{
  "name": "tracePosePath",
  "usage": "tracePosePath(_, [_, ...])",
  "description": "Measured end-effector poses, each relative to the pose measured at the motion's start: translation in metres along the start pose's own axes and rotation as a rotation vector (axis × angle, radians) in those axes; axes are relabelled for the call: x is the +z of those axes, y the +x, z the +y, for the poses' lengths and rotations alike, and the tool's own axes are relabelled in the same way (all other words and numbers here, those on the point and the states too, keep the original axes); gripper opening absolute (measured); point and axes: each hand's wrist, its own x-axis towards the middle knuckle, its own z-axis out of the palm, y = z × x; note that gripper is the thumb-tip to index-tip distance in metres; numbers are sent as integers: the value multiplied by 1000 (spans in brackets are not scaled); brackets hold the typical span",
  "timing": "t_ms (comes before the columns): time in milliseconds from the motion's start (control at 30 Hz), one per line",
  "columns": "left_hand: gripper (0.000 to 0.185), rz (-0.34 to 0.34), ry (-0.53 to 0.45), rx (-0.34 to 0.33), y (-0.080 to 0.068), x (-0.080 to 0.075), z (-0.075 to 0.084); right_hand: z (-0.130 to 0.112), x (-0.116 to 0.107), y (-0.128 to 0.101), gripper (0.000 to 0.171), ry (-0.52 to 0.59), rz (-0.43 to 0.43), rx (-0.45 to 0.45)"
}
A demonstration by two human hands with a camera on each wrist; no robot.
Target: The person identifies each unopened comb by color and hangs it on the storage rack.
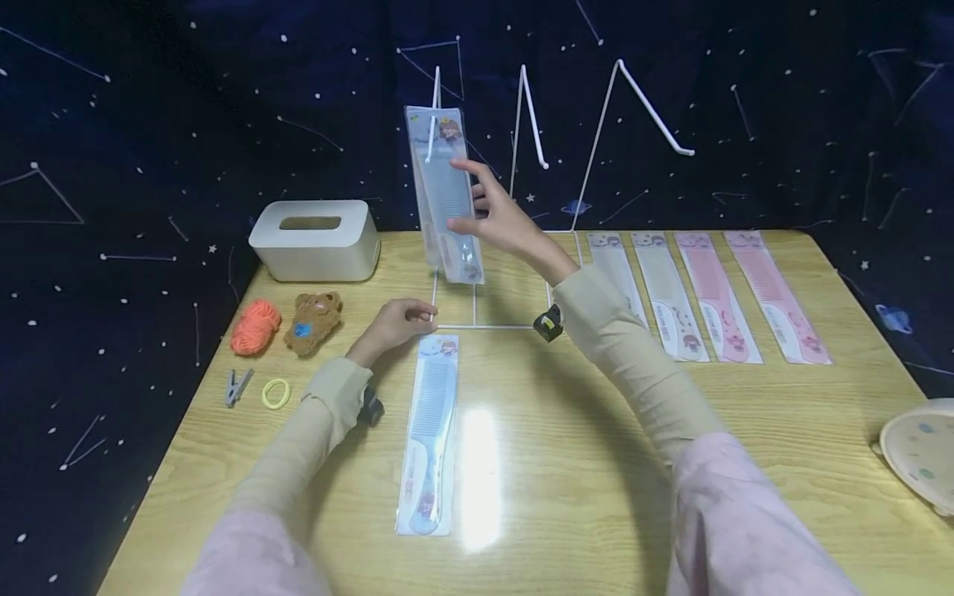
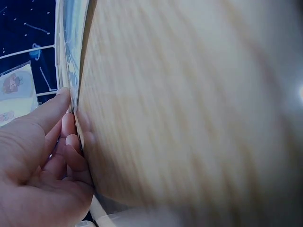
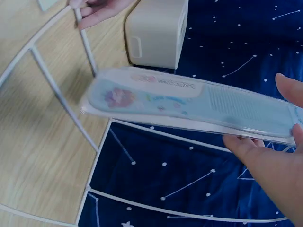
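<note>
step: hanging blue comb point(image 1: 445, 194) on rack point(image 1: 522, 116) hook | right hand point(image 1: 498, 217) pinches comb | left hand point(image 1: 395, 323) grips rack base | next: seat hole, release

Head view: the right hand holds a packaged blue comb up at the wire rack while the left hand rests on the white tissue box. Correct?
Not quite. In the head view the left hand rests at the wire rack's base, not on the tissue box. The right hand does hold the blue comb.
</note>
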Motion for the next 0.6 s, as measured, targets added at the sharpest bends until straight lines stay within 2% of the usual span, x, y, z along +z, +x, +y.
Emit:
tracePosePath(267, [31, 9, -3, -6, -2, -1, 2, 21, -2, -8, 75, -20, 6, 20])
tracePosePath(600, [31, 13, 19, -14, -2, -1, 3, 56, 9, -55, 66, -75, -22, 139])
